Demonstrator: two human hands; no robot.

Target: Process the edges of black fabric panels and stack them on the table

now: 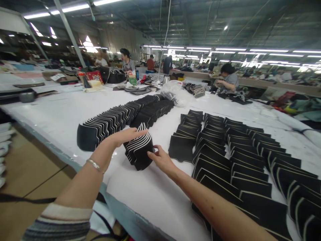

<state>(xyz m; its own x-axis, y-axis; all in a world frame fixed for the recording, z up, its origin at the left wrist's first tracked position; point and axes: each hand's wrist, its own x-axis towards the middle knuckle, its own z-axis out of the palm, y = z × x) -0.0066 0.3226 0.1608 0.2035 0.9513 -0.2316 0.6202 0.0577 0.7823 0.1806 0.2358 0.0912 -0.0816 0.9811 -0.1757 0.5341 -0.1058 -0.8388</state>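
A small stack of curved black panels [143,154] with pale edges stands tilted just above or on the white table, between my two hands. My left hand [129,134] lies over the top and far side of the stack and grips it; part of its fingers is hidden behind the panels. With thumb and fingers, my right hand [160,158] pinches the right edge of the front panel. Behind the stack, a long row of overlapping black panels [110,117] leans together, with a second row [155,110] beside it.
Several rows of black pieces with light edges [213,150] spread over the right side of the white table [140,194]. A clear plastic bag [175,92] lies at the far end of the panel rows. Several people work farther back, one [228,80] at the table's far right.
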